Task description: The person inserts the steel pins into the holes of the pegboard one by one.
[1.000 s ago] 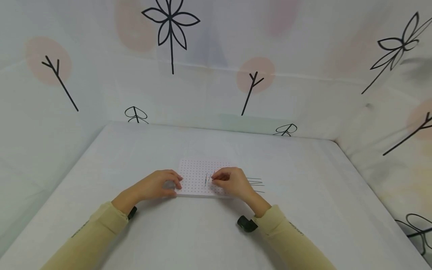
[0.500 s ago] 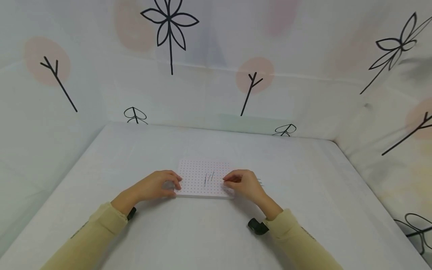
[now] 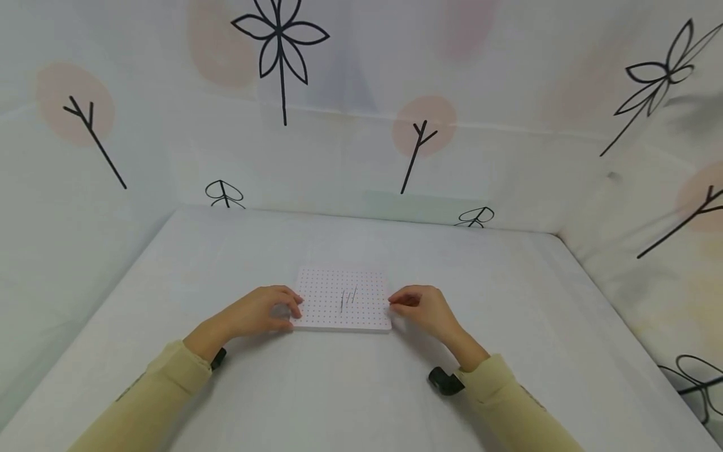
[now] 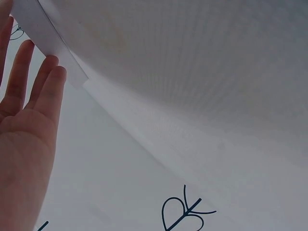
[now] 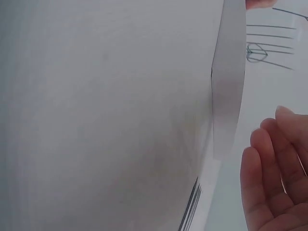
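Note:
A white board (image 3: 319, 317) with a grid of small holes lies on the table in the head view. Several thin metal-looking rods (image 3: 341, 302) stand up from its middle, and show as dark lines in the right wrist view. My left hand (image 3: 265, 309) rests its fingers against the board's left edge; in the left wrist view the fingertips (image 4: 57, 72) touch its side. Beside the right edge is my right hand (image 3: 423, 309), its fingertips close together, with nothing visible between them. More thin rods (image 5: 191, 204) lie near the board's corner in the right wrist view; this hand hides them from the head view.
A white cloth (image 3: 237, 389) covers the table under the board. Patterned fabric walls (image 3: 339, 157) enclose it at the back and both sides. Dark wrist cameras (image 3: 446, 381) sit under the sleeves.
My right hand has moved right, from above the standing rods to beside the board's right edge, covering the loose rods. The left hand has stayed on the left edge.

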Available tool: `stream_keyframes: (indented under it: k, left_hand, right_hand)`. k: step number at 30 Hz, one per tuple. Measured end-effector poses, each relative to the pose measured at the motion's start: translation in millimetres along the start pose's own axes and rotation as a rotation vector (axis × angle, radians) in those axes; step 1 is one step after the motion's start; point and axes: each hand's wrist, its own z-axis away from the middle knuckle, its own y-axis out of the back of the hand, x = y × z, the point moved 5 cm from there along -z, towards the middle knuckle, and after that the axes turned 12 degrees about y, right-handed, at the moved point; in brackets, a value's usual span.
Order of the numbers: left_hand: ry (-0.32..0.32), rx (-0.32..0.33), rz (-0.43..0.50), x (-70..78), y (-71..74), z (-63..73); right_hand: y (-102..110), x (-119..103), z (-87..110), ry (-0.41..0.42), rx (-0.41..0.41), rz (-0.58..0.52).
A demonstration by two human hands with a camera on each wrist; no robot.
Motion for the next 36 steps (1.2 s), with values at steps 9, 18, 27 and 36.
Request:
stream_keyframes:
  k: [9,18,27,36]
  left_hand:
    - [0.0,0.004,-0.003,-1.9,-0.1,0.3]
    - [-0.007,0.003,0.001,-1.3,-0.2,0.4]
    - [0.0,-0.001,0.006,-1.2,-0.7,1.0]
    - [-0.001,0.001,0.004,-2.4,-1.1,0.9]
  right_hand:
    - [11,7,5.3,-0.026,-0.032,0.017]
    - [21,16,11.9,-0.019,-0.082,0.048]
    - [28,26,18.2,-0.065,-0.159,0.068]
    - [32,37,18.8,-0.066,-0.226,0.068]
